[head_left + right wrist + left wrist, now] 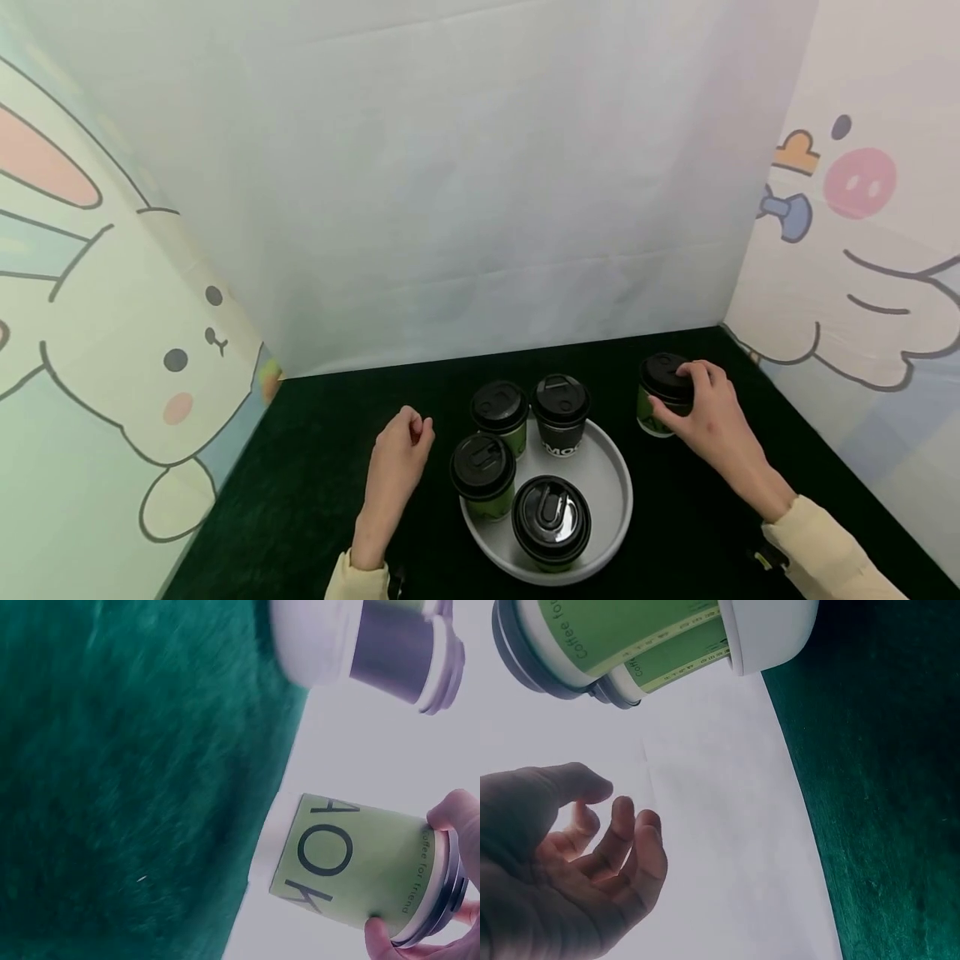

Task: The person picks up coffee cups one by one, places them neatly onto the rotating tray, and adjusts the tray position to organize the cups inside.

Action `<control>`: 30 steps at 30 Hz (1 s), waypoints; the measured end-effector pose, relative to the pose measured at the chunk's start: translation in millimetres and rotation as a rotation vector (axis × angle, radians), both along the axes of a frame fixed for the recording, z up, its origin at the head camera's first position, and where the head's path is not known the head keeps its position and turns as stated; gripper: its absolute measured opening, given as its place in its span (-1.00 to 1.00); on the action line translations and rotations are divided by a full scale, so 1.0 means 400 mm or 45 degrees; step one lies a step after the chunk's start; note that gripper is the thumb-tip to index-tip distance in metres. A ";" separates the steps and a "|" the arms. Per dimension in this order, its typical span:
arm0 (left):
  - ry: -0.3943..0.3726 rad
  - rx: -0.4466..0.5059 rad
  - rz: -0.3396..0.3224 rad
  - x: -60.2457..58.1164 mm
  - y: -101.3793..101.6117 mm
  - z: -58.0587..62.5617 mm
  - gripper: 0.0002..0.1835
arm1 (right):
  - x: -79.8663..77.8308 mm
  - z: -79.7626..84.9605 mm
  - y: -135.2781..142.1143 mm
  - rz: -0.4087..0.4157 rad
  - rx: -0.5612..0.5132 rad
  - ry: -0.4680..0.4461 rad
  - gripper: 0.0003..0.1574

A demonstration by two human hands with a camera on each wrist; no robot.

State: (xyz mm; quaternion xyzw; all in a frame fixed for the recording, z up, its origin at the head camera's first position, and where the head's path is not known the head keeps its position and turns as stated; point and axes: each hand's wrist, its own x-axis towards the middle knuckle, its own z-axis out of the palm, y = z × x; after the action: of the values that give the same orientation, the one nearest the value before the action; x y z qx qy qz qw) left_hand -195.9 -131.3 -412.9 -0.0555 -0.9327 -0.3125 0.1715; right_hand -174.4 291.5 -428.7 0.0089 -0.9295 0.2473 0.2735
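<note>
At the right, my right hand [716, 425] grips a paper coffee cup [660, 382] near its black lid, thumb on one side and fingers on the other. Its green sleeve [360, 862] carries large dark letters in the right wrist view. My left hand [396, 454] hangs empty, fingers loosely curled, left of a round pale tray [615, 517]. Several lidded coffee cups stand on that tray: a glossy-lidded one [552, 521] in front, a dark-sleeved one [561, 408] at the back, and green-sleeved ones [483, 475] along the left.
Dark green cloth [315, 467] covers the table. A pale curtain [487, 208] rises behind it. Printed side panels flank the table, with a rabbit [135, 367] on the left and a pig-nosed figure [862, 275] on the right.
</note>
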 end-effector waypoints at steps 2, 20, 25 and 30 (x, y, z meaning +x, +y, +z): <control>0.000 -0.001 0.001 -0.002 0.001 0.000 -0.82 | 0.016 0.013 -0.018 0.017 -0.017 0.023 -0.32; -0.053 0.069 0.023 0.008 -0.009 0.009 -0.56 | 0.143 0.096 -0.161 0.181 -0.025 0.095 -0.31; -0.081 0.080 0.035 0.007 -0.011 0.012 -0.54 | 0.159 0.080 -0.185 0.250 -0.029 0.060 -0.32; -0.068 0.057 0.029 0.010 -0.013 0.009 -0.61 | 0.166 0.055 -0.202 0.286 -0.035 -0.002 -0.33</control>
State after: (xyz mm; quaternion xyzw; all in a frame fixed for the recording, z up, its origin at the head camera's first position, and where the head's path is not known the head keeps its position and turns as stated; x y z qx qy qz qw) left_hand -191.9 -136.4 -409.5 -0.0329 -0.9303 -0.3325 0.1514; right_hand -108.2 210.6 -406.6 0.1091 -0.9194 0.2890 0.2436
